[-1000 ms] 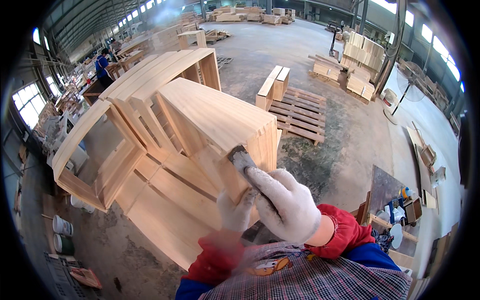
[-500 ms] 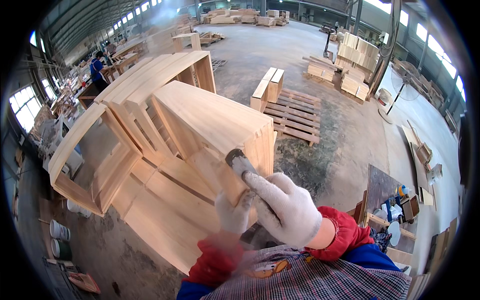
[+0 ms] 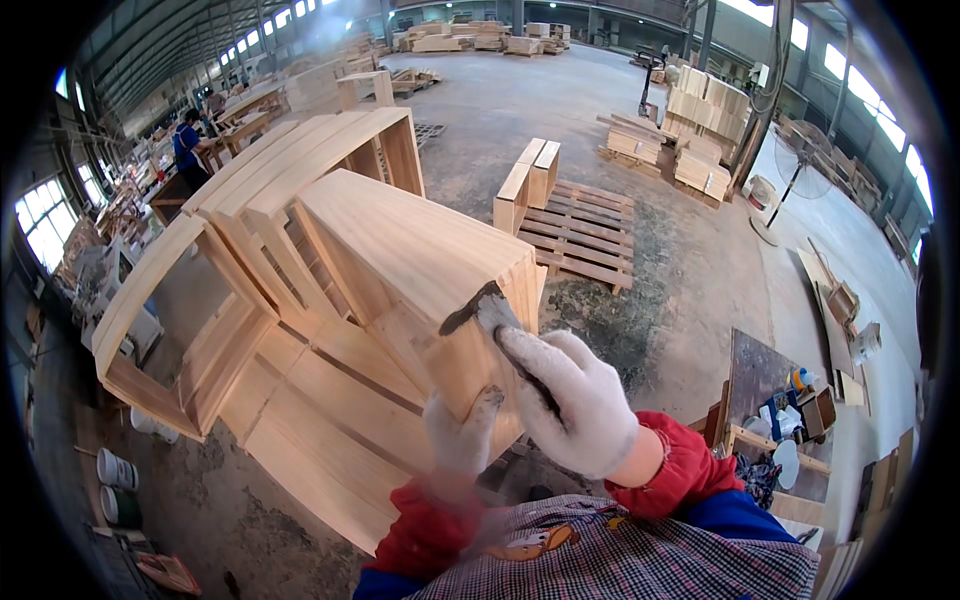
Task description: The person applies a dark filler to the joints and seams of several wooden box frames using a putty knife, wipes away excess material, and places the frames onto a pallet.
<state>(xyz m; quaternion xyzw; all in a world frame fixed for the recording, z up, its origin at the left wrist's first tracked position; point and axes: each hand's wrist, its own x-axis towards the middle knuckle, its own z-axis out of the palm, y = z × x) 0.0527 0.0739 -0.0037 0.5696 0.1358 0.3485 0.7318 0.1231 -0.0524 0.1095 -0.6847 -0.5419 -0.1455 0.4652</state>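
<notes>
My right hand (image 3: 575,400), in a white glove with darkened fingertips, is closed round a dark putty knife (image 3: 464,312). Its flat blade rests at the near corner edge of a pale wooden drawer box (image 3: 420,240), with my forefinger stretched along it. My left hand (image 3: 462,432), also gloved, grips the box's near lower corner from below, thumb up against the wood; the fingers behind are partly hidden. The box stands tilted among other wooden drawer boxes and frames (image 3: 300,140). Below it lie flat wooden panels (image 3: 330,440).
Beyond the box is a slatted pallet (image 3: 580,235) with two small wooden boxes (image 3: 528,180). A cluttered work table (image 3: 765,370) stands to the right, near a pedestal fan (image 3: 790,190). Buckets (image 3: 118,468) sit at left. A person in blue (image 3: 186,145) works farther back.
My right hand has turned the putty knife so more of its dark blade shows at the corner. My left hand keeps its hold on the box. The view has shifted slightly.
</notes>
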